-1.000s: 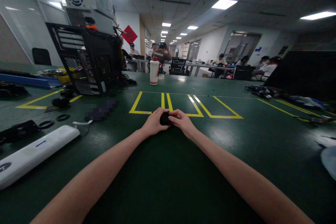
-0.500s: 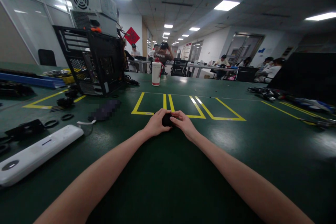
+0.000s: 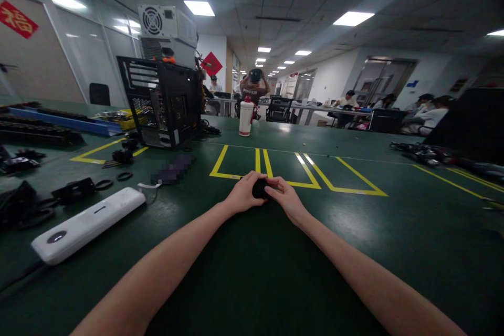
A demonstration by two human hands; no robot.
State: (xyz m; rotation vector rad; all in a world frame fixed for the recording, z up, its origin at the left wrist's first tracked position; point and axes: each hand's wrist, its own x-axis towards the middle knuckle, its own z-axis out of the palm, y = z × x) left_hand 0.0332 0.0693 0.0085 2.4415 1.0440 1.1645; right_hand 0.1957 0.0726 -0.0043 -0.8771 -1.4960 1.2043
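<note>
A small, dark, rounded object (image 3: 259,189) sits between my two hands, over the green table (image 3: 252,273); its kind is too dark to make out. My left hand (image 3: 246,192) wraps it from the left, thumb below and fingers over the top. From the right, my right hand (image 3: 286,195) pinches it with the fingertips. Just beyond my hands, yellow tape outlines (image 3: 315,184) mark the tabletop.
To the left lie a long white device (image 3: 90,223), a pixelated dark object (image 3: 173,169) and black rings (image 3: 104,185). Farther back stand an open computer case (image 3: 169,100) and a white cup (image 3: 246,118). Cables (image 3: 413,153) lie at right. People sit at far tables.
The camera view has turned slightly left and up, so the scene sits farther right and lower. Both hands keep nearly the same hold on the dark object.
</note>
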